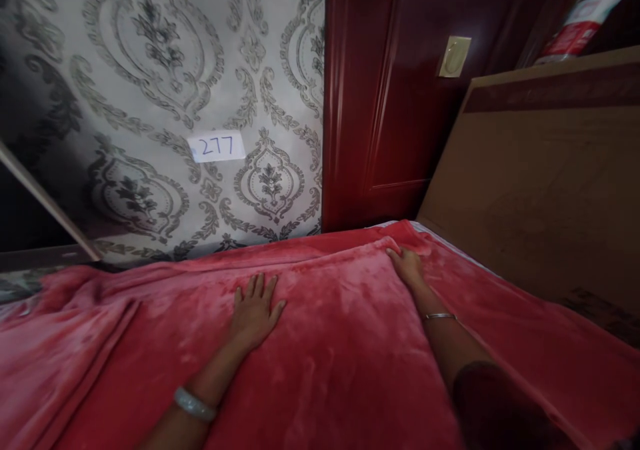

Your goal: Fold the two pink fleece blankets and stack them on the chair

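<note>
The red plush blanket (350, 343) covers the bed right under the camera, with the left hand (255, 310) pressed flat and open on its middle. The right hand (407, 265) pinches its far edge beside the dark red door (380, 103). Pulling there under the flat palm's weight could bunch the fabric into fresh folds toward the patterned wall (165, 90).

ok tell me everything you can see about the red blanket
The red blanket looks plush and fleecy, with a soft sheen. It lies spread flat across a bed, reaching the patterned wall and a dark red door. Its far edge is folded over in a band, and loose folds bunch at the left. The left hand rests flat on it, fingers spread; the right hand presses its far edge near a cardboard sheet.
</note>
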Tool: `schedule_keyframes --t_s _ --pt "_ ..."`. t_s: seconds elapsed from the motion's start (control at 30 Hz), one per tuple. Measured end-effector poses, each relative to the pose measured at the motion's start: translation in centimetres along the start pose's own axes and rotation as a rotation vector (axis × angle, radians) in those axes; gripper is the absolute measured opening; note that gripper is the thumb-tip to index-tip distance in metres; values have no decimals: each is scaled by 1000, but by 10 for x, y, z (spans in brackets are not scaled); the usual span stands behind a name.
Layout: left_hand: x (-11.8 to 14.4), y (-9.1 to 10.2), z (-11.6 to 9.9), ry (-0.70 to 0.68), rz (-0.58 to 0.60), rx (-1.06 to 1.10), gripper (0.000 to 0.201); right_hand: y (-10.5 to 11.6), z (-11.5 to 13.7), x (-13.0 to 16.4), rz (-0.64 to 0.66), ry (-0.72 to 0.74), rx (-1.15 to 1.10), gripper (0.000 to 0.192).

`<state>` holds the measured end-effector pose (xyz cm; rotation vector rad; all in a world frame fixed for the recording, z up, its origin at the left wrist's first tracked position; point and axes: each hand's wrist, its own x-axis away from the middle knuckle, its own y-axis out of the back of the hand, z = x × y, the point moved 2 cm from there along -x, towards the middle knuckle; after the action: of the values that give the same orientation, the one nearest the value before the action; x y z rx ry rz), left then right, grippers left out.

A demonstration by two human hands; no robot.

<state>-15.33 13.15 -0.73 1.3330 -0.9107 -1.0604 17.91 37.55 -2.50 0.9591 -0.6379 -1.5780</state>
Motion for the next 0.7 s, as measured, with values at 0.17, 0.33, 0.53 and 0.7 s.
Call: schedule_keyframes --t_s 0.17,0.33,0.53,0.7 --pt "3 0 1 -17 -29 45 68 1 0 1 26 47 -31 39" --pt "3 0 2 35 -37 43 70 -4 -3 -4 32 24 -13 38" --pt "1 0 2 41 8 27 70 -3 0 -3 56 -32 6 38" --pt "-1 2 2 45 -9 0 69 14 7 0 157 1 -71 38"
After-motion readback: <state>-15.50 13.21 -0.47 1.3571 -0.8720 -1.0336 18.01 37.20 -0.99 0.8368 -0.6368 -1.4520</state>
